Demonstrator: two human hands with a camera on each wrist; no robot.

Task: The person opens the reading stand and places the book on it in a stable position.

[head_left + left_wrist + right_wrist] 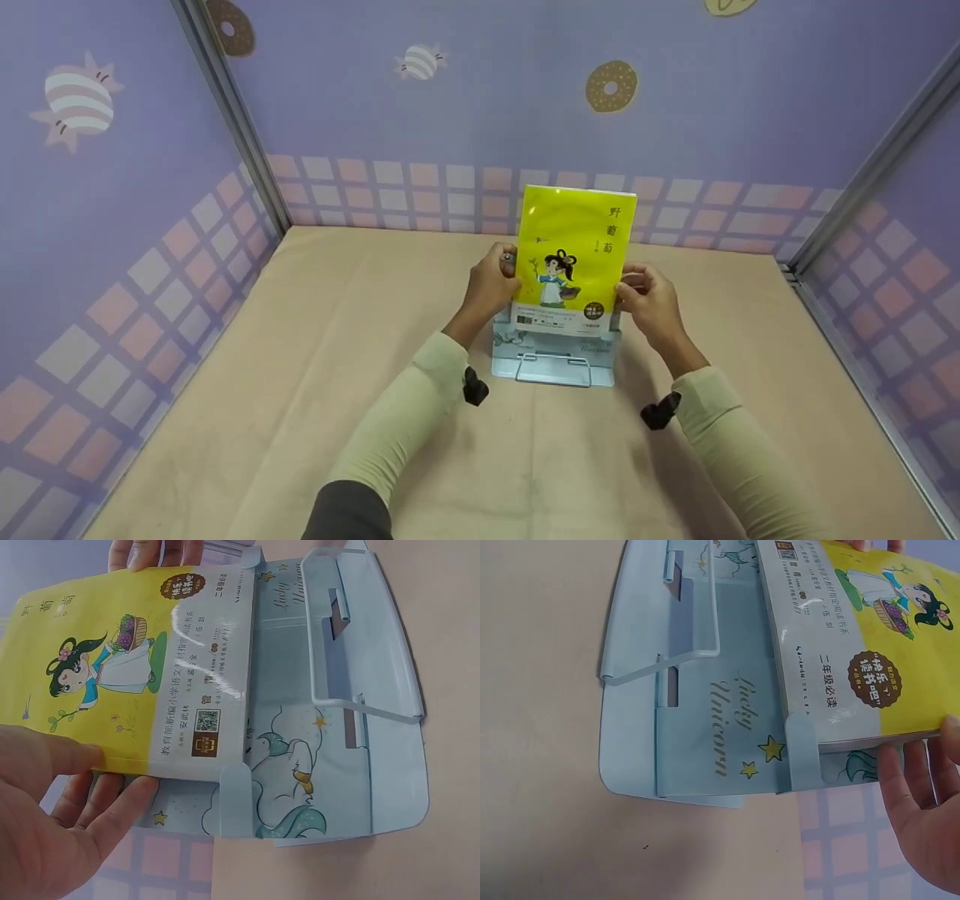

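Observation:
A yellow book (pixel 576 240) with a cartoon girl on its cover stands tilted back against a light blue book stand (pixel 555 346). My left hand (pixel 491 283) grips the book's left edge, thumb on the front cover. On the opposite edge, my right hand (pixel 651 306) holds the book with its thumb at the cover's side. In the left wrist view, the stand's side tab (pixel 236 802) reaches the book's lower corner; another tab (pixel 804 754) does so in the right wrist view. A wire bracket (pixel 310 630) sticks out from the stand's base, below the book.
The stand rests on a beige cloth-covered table (pixel 337 315). Behind it rises a purple wall (pixel 510 97) with printed sweets and checks, and patterned side panels flank the table. Black wrist devices sit at both cuffs, one of them the left device (pixel 475 388).

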